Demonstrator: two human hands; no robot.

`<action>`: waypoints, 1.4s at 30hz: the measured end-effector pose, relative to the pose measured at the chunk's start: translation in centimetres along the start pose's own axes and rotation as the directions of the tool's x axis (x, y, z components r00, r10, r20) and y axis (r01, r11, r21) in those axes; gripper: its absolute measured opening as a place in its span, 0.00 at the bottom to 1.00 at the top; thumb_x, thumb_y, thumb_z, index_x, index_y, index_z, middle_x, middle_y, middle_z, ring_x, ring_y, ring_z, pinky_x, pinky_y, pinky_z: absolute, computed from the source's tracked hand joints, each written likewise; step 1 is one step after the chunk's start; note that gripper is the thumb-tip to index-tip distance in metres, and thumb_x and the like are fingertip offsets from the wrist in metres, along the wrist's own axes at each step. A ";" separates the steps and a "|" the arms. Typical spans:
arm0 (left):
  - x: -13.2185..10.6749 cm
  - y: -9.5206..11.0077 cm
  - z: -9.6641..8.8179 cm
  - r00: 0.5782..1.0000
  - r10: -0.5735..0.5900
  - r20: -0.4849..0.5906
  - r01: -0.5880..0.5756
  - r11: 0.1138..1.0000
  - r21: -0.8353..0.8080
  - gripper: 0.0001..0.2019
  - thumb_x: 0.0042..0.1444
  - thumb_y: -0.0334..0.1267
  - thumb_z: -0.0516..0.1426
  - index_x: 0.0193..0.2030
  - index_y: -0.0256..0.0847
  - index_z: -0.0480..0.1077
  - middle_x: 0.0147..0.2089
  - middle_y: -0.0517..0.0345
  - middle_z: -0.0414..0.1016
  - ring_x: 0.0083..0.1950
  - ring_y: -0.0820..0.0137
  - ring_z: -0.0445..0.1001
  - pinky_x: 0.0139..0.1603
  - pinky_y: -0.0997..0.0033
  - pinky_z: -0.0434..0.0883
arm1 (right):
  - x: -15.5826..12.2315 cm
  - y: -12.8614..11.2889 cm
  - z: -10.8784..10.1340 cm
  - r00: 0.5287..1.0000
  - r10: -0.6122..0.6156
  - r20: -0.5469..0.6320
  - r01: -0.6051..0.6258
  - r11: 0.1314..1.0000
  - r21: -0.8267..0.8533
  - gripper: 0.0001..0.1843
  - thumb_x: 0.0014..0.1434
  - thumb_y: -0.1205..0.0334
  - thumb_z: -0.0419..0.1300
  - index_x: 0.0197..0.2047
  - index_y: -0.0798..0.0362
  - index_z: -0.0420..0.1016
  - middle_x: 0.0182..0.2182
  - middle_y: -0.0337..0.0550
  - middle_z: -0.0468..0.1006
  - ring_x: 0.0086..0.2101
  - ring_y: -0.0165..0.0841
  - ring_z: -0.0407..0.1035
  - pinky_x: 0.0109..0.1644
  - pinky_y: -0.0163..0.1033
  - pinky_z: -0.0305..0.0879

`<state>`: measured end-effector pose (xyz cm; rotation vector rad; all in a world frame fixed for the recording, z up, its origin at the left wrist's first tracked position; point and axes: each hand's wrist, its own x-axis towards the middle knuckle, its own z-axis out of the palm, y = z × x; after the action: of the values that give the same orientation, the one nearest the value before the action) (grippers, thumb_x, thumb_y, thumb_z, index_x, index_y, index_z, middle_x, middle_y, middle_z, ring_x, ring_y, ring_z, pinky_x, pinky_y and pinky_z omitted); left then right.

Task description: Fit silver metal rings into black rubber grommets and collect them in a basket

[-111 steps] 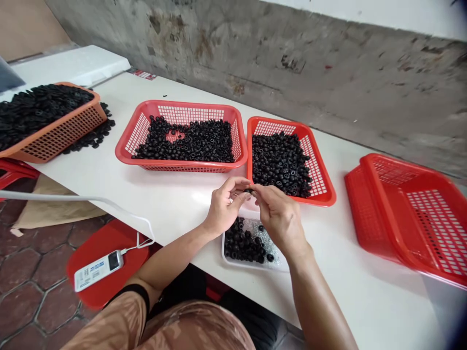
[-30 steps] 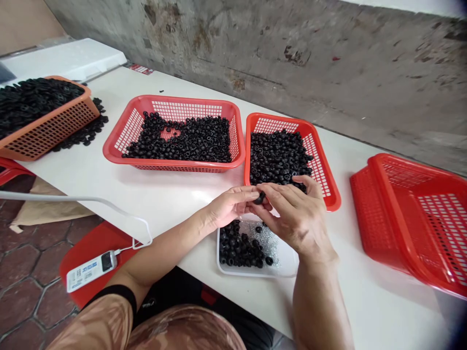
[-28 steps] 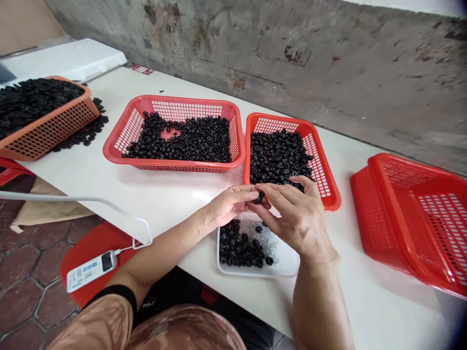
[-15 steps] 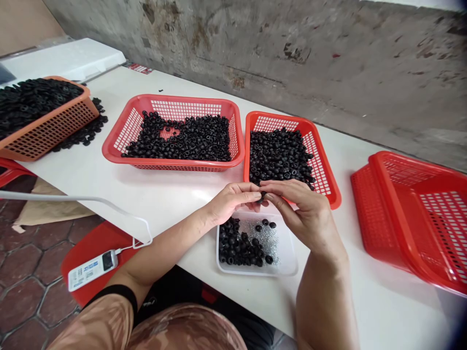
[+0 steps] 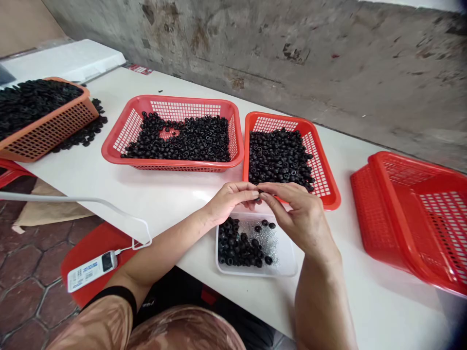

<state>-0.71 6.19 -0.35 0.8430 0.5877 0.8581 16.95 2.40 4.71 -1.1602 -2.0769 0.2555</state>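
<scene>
Beneath both bare hands, one long, smooth white table [image 5: 171, 194] is carrying the baskets, and these are looking the same as one second ago. Just beyond the hands, one broad red plastic mesh basket [image 5: 171, 164] and one narrower red plastic mesh basket [image 5: 321, 170] are holding small black pieces, too many for counting. Far to their left, one orange plastic mesh basket [image 5: 51, 129] is holding another black heap; to their right, nested red plastic baskets [image 5: 368, 209], seemingly two, are standing. Close below the hands, one translucent plastic tray [image 5: 286, 243] is holding a black pile [image 5: 241, 250], and five loose black beads [image 5: 268, 260] are lying apart from it.

The right hand [image 5: 302, 209], spreading wider one second ago, is now pinching with thumb and forefinger. The left hand [image 5: 229, 199] is also pinching, nearly closed. Between their fingertips, one small black rounded piece [image 5: 259, 196] is now hiding almost fully; work on it is, I judge, continuing. How firmly each hand is gripping, I cannot tell.
</scene>
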 end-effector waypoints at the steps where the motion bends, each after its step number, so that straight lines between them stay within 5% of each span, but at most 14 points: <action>1: 0.0 0.1 0.0 1.000 0.012 -0.009 -0.012 1.000 0.006 0.17 0.48 0.48 0.71 0.34 0.35 0.79 0.30 0.59 0.77 0.31 0.76 0.70 0.37 0.73 0.65 | 0.0 -0.1 0.0 1.000 -0.025 0.017 0.026 0.999 -0.019 0.11 0.70 0.64 0.61 0.54 0.49 0.79 0.45 0.44 0.86 0.42 0.37 0.81 0.51 0.45 0.71; 7: -0.1 0.3 0.3 0.998 0.061 -0.024 -0.061 0.998 0.000 0.14 0.48 0.46 0.70 0.32 0.36 0.79 0.31 0.59 0.78 0.35 0.74 0.73 0.41 0.72 0.66 | -0.1 -0.4 1.5 0.988 -0.155 0.028 0.154 0.908 -0.389 0.13 0.71 0.62 0.60 0.57 0.56 0.73 0.49 0.51 0.85 0.44 0.40 0.80 0.57 0.48 0.62; 11: -0.1 0.1 0.3 0.998 0.059 -0.034 -0.060 0.998 -0.035 0.14 0.47 0.46 0.71 0.33 0.37 0.79 0.32 0.59 0.78 0.35 0.73 0.73 0.43 0.71 0.67 | 0.0 -0.3 2.1 0.985 -0.172 0.031 0.166 0.860 -0.483 0.11 0.72 0.61 0.58 0.55 0.55 0.73 0.46 0.49 0.86 0.41 0.38 0.80 0.60 0.48 0.58; 19: -0.3 0.1 0.3 0.997 0.010 0.073 -0.013 0.999 0.051 0.19 0.52 0.53 0.69 0.35 0.37 0.79 0.32 0.58 0.76 0.35 0.74 0.70 0.41 0.72 0.64 | -0.1 0.1 1.1 0.981 -0.195 0.010 0.176 0.859 -0.481 0.09 0.70 0.65 0.58 0.52 0.56 0.73 0.39 0.45 0.86 0.36 0.36 0.80 0.61 0.47 0.59; 30: -0.1 -0.4 0.5 0.993 0.109 0.037 -0.112 0.991 0.077 0.19 0.50 0.54 0.69 0.28 0.37 0.79 0.27 0.60 0.71 0.32 0.75 0.64 0.38 0.71 0.62 | 0.1 1.0 1.5 0.956 -0.288 0.050 0.284 0.874 -0.394 0.07 0.73 0.66 0.55 0.50 0.58 0.72 0.33 0.45 0.81 0.31 0.35 0.73 0.48 0.42 0.69; 42: -0.1 -0.8 0.4 0.998 0.049 0.043 -0.050 0.998 0.024 0.21 0.52 0.56 0.69 0.32 0.37 0.79 0.29 0.58 0.76 0.35 0.73 0.71 0.44 0.70 0.67 | -0.2 2.0 1.9 0.944 -0.329 0.003 0.312 0.891 -0.329 0.07 0.72 0.64 0.57 0.49 0.57 0.73 0.29 0.39 0.79 0.26 0.30 0.71 0.63 0.46 0.68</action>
<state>-0.14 5.69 -0.77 0.8997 0.5438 0.8773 17.08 3.76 2.30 -0.9686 -2.2782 -0.2863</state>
